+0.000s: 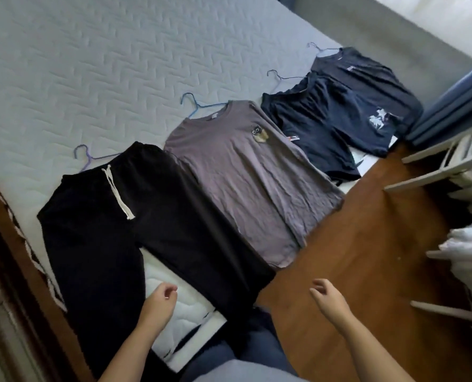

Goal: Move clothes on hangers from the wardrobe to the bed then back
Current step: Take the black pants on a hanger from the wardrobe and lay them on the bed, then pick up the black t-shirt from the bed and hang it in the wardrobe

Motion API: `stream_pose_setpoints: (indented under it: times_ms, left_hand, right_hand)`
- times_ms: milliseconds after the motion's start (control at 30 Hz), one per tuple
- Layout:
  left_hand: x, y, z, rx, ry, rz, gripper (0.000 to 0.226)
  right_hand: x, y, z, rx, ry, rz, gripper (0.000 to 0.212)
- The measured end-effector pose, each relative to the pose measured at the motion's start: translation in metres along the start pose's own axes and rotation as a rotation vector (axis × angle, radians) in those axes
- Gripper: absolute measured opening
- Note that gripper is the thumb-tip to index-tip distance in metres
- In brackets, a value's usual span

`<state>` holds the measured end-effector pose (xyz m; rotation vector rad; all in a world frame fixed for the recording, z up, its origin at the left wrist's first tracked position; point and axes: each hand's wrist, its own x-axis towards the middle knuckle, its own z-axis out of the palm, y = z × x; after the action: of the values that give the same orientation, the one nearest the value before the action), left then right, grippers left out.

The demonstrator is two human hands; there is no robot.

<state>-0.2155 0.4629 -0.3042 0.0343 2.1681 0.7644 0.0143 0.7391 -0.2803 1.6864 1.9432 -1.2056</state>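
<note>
Several garments on thin blue hangers lie side by side along the near edge of the bed (91,67). From left to right: black trousers (113,227) with a white drawstring, a grey-purple T-shirt (245,175), a navy T-shirt (312,119) and a dark T-shirt (367,78) with a white print. The trouser legs and shirt hems hang over the mattress edge. My left hand (161,300) hovers near the trouser legs, fingers loosely curled, holding nothing. My right hand (325,295) hovers over the floor, fingers apart and empty.
A wooden floor (367,244) runs along the bed on the right. White shelves with pale folded fabric (466,252) stand at the right edge. A blue curtain (455,106) hangs at the upper right. A dark wooden bed frame (14,257) borders the left.
</note>
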Motion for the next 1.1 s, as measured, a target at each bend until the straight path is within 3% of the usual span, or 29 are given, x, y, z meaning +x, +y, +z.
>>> stream_pose_setpoints:
  times_ms: [300,567,800,933,1100]
  left_hand:
    - [-0.044,0.049,0.065,0.18,-0.111,0.121,0.012]
    - [-0.066,0.127,0.173,0.326,-0.1,0.107,0.015]
    - [-0.109,0.274,0.346,0.581,-0.299,0.473,0.012]
    - [-0.113,0.33,0.388,0.571,-0.334,0.531,0.012]
    - [-0.05,0.368,0.396,0.553,-0.298,0.418,0.008]
  right_hand:
    - [-0.031,0.162,-0.057,0.318,0.158,0.318,0.032]
    - [-0.007,0.249,-0.15,0.434,0.129,0.26,0.028]
    - [0.004,0.36,-0.241,0.651,0.244,0.475,0.028]
    - [0.028,0.375,-0.272,0.861,0.271,0.576,0.033]
    - [0.099,0.342,-0.312,0.874,0.225,0.58,0.034]
